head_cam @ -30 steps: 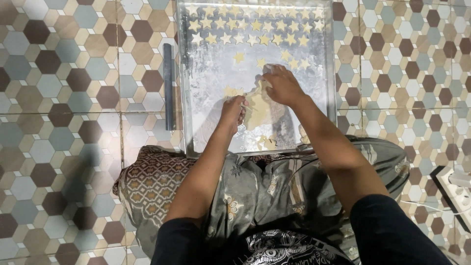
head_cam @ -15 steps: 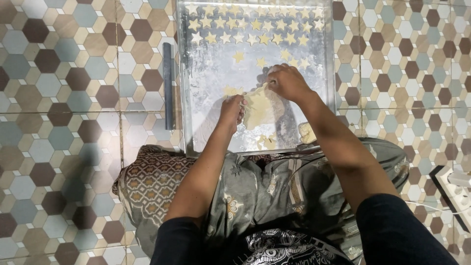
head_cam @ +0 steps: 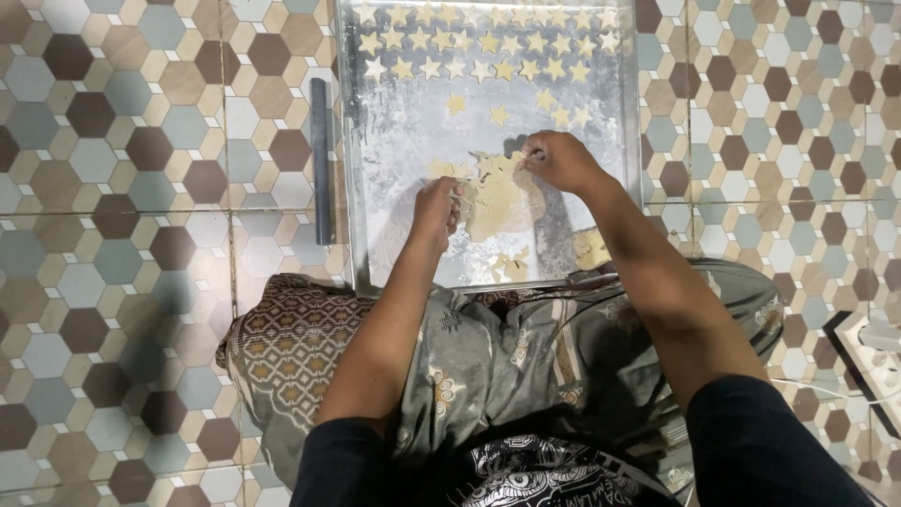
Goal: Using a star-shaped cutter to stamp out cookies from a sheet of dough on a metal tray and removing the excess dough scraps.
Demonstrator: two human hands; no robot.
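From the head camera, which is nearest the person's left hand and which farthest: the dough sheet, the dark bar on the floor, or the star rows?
1. Dough sheet: touching the left hand.
2. Dark bar: left, outside the tray.
3. Star rows: top of tray, farthest.

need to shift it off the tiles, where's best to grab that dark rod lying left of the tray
Take the long dark rolling rod at its middle, from above. It lies flat on the hexagon-tiled floor, close beside the floured metal tray, so come from its open left side.
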